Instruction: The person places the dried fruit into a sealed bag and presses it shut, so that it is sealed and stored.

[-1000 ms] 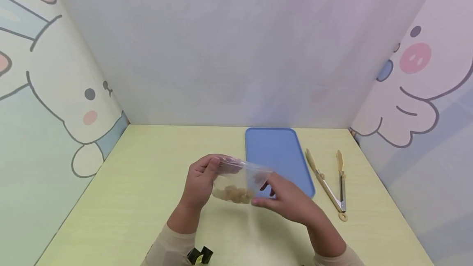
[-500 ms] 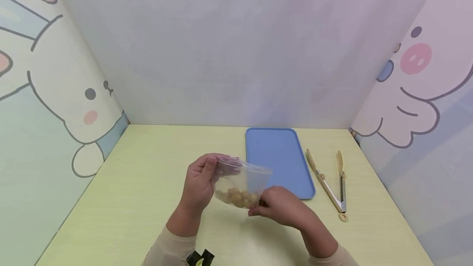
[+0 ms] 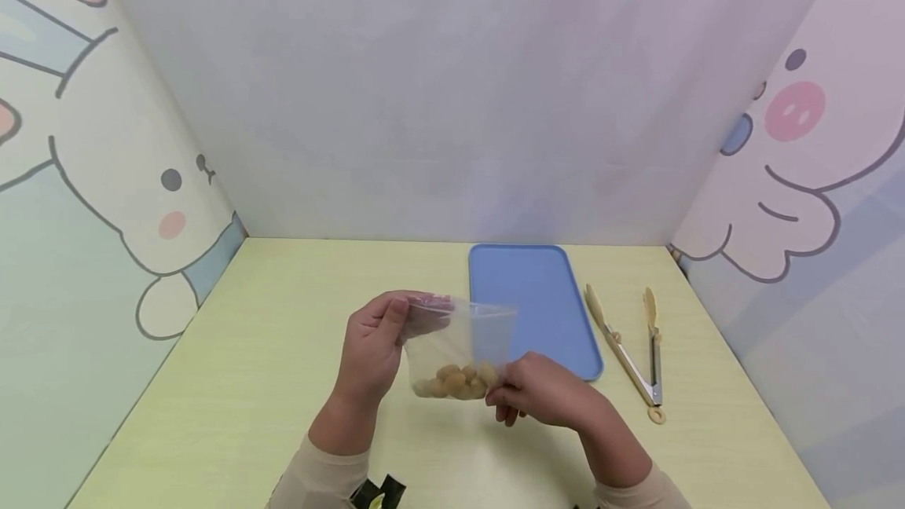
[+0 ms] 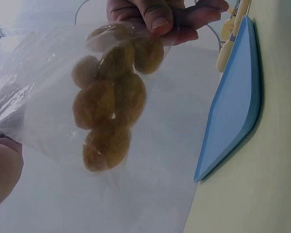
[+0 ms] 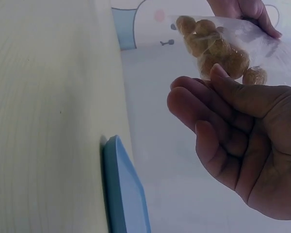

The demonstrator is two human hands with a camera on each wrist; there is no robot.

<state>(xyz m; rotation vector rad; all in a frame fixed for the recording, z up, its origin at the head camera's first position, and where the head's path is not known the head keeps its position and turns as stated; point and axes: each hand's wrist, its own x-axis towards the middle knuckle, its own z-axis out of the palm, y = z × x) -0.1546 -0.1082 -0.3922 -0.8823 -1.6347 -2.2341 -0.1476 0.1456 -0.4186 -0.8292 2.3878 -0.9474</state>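
Note:
A clear zip-top plastic bag (image 3: 459, 340) hangs between both hands above the table, its zip edge up. Several brown, round, ball-like food pieces (image 3: 458, 382) lie along its bottom; in the left wrist view the brown pieces (image 4: 109, 104) show through the film. My left hand (image 3: 375, 348) grips the bag's upper left corner, thumb toward me. Down at the lower right corner, my right hand (image 3: 544, 391) pinches the bag between thumb and index finger. The right wrist view shows the right hand (image 5: 252, 141) with its other fingers loosely curled below the bag.
Behind the bag and to the right, a blue rectangular tray (image 3: 533, 297) lies on the pale yellow table (image 3: 247, 368). Spread tongs (image 3: 632, 364) with beige tips lie right of the tray. Cartoon-printed side walls and a plain back wall (image 3: 452, 100) enclose the table.
My right hand has moved from the bag's upper right edge down to its lower right corner and pinches it there. The bag now hangs flatter, showing the brown pieces more clearly.

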